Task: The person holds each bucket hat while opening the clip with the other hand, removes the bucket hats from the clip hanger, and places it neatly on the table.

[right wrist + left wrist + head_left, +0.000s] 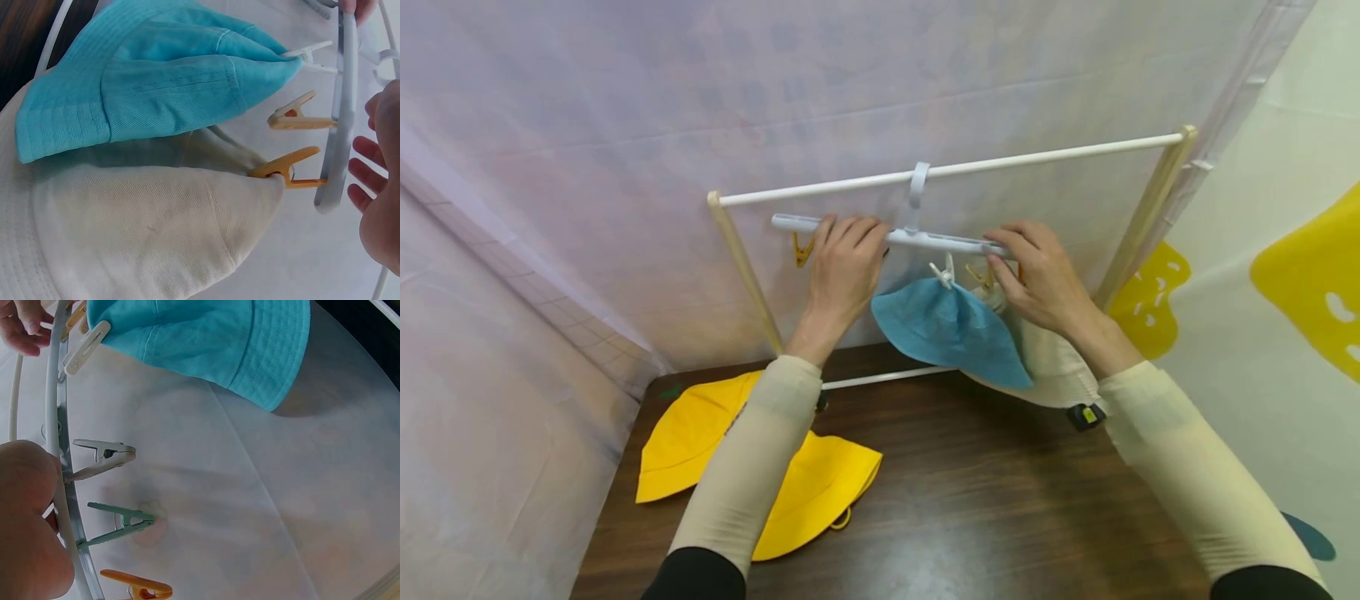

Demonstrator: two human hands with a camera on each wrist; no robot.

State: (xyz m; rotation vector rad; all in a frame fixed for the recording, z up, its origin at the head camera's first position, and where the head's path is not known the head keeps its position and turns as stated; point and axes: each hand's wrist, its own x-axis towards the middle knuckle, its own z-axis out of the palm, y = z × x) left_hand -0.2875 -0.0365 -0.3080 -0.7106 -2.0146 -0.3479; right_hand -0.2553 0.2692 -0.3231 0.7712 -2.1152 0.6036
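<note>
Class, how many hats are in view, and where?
4: the blue hat and the cream hat hang from the hanger; one yellow hat lies left of the left forearm on the table, another yellow hat right of it. The forearm could hide more.

Cream hat (1056,358) partly hidden behind blue hat (940,321) (right wrist view crops cream brim (15,212)).
</note>
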